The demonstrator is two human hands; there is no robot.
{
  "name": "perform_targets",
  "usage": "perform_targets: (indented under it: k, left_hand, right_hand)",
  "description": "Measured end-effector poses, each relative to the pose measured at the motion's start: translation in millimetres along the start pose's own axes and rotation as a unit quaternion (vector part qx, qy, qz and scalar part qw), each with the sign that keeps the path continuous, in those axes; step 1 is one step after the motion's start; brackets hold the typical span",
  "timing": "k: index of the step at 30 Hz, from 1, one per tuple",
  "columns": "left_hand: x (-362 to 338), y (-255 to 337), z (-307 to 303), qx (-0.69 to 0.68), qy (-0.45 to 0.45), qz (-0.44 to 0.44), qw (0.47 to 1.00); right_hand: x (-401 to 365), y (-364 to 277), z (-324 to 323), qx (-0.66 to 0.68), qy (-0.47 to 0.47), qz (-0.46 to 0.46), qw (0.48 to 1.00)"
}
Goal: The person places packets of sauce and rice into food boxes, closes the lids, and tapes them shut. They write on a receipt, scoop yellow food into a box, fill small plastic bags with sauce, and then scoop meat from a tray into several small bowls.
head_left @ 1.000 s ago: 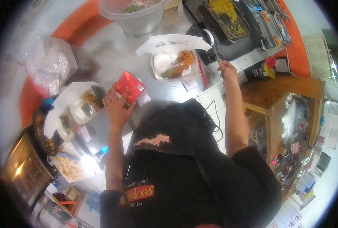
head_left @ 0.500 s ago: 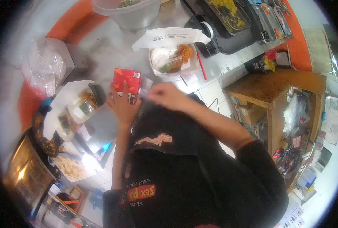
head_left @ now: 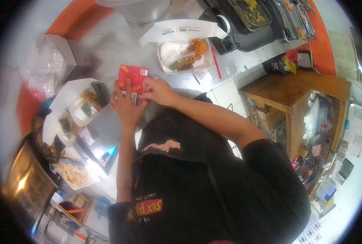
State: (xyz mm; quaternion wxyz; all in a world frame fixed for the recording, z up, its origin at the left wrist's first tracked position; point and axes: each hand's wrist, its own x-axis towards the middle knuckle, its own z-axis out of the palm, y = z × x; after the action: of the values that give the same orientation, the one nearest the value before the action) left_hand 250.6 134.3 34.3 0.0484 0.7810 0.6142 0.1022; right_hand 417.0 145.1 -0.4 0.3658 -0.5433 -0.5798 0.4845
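Your left hand [head_left: 126, 107] is gripping a red carton [head_left: 131, 78] from below. Its fingers are spreading up the near face and its thumb is pressing the left side. Your right hand [head_left: 158, 90] is meeting the carton's lower right corner with fingers curling narrow; whether they are pinching it cannot be told. The carton is sitting over the steel counter [head_left: 111, 44], near its front edge. An open takeaway box of fried chicken and rice [head_left: 183, 57] is lying behind it, well apart. A second open takeaway box [head_left: 83, 107] is lying just left of your left hand, and clear plastic bags [head_left: 46, 69] are resting toward the counter's left end.
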Motion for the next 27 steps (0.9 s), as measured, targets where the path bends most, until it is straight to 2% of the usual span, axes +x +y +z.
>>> perform_targets:
  k: [2, 5, 9, 13, 15, 18, 21, 23, 26, 27]
  left_hand:
    - [0, -5, 2, -0.016, 0.002, 0.006, 1.000]
    - [0, -5, 1, -0.033, -0.001, 0.009, 0.999]
    - [0, -4, -1, -0.051, -0.007, 0.000, 0.999]
    - [0, -5, 0, -0.041, -0.001, 0.002, 0.999]
    - [1, -5, -4, -0.052, -0.035, -0.011, 0.998]
    - [1, -6, -9, -0.058, -0.054, -0.007, 0.997]
    - [-1, -17, 8, -0.058, -0.028, -0.003, 0.998]
    - [0, -13, 6, -0.061, -0.026, -0.011, 0.998]
    - [0, -8, 3, -0.072, -0.032, -0.031, 0.996]
    - [2, -8, 3, -0.079, -0.038, -0.042, 0.995]
  right_hand:
    - [3, 7, -6, 0.039, -0.043, -0.043, 0.997]
    - [8, 13, -6, -0.011, -0.025, -0.089, 0.996]
    - [9, 21, -8, -0.009, -0.041, -0.105, 0.994]
    - [11, 26, -9, 0.045, -0.086, -0.075, 0.992]
    - [11, 28, -8, 0.054, -0.099, -0.072, 0.991]
    - [10, 25, -10, 0.020, -0.090, -0.090, 0.992]
    - [3, 13, -9, -0.033, -0.070, -0.095, 0.992]
    - [-2, 4, -10, -0.106, -0.007, -0.085, 0.991]
    - [-7, 0, -33, -0.135, 0.018, -0.036, 0.990]
    - [-10, -2, -43, -0.109, 0.071, -0.025, 0.991]
